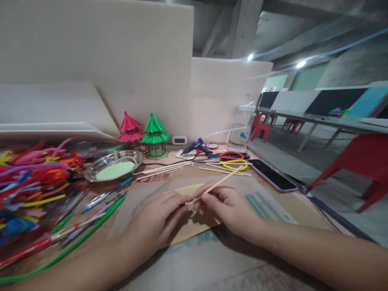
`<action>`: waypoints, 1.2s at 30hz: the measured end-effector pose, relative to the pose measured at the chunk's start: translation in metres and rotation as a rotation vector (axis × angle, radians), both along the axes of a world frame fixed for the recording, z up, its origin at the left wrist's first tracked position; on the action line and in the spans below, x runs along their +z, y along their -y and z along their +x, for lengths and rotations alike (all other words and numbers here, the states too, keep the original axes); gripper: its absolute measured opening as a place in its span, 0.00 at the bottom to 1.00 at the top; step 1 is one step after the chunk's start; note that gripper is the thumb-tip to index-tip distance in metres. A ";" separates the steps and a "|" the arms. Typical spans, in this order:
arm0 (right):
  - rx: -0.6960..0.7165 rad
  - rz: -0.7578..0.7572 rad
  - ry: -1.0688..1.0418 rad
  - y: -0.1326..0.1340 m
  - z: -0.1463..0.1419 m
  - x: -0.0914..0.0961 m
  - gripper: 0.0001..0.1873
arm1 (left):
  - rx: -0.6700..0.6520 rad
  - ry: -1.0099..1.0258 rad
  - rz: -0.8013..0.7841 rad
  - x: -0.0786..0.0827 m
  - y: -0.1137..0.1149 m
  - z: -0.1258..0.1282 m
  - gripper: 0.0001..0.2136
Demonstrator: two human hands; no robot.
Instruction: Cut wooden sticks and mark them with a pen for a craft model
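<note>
A thin wooden stick (222, 180) slants up to the right between my two hands. My right hand (226, 204) pinches it along its lower part between thumb and fingers. At its lower end, the fingertips of my left hand (165, 210) close on the same stick. Beneath both hands lies a tan piece of sandpaper or card (182, 238), on a translucent plastic sheet (142, 262) with printed lettering. Just beyond the hands, several loose wooden sticks (165, 169) rest on the table.
Colourful pipe cleaners (33, 182) crowd the left, beside a metal bowl (91, 171) and a green pipe cleaner (93, 226). Behind stand red (131, 127) and green (153, 135) small pavilions, a blue glue gun (197, 147), scissors (232, 155) and a clear bottle (241, 127). A phone (273, 176) lies right.
</note>
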State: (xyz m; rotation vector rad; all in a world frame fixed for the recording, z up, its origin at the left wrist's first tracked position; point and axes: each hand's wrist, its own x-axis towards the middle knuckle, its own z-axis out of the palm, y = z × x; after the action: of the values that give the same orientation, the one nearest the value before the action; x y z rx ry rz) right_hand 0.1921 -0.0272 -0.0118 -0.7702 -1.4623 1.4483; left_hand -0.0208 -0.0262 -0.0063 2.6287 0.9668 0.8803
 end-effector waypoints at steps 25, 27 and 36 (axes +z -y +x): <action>0.183 -0.311 -0.243 -0.023 0.015 -0.011 0.10 | -0.035 -0.019 0.071 -0.001 0.002 0.000 0.09; 0.192 -0.322 -0.242 -0.024 0.016 -0.012 0.09 | -0.040 -0.008 0.080 0.000 0.001 0.000 0.09; 0.187 -0.323 -0.226 -0.023 0.017 -0.009 0.06 | -0.079 -0.010 0.087 0.002 0.002 0.001 0.09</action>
State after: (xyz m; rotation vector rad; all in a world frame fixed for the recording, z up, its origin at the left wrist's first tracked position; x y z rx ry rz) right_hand 0.2093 -0.0040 -0.0209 -0.6483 -1.1674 1.8794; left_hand -0.0200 -0.0285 -0.0043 2.7256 0.8389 0.9115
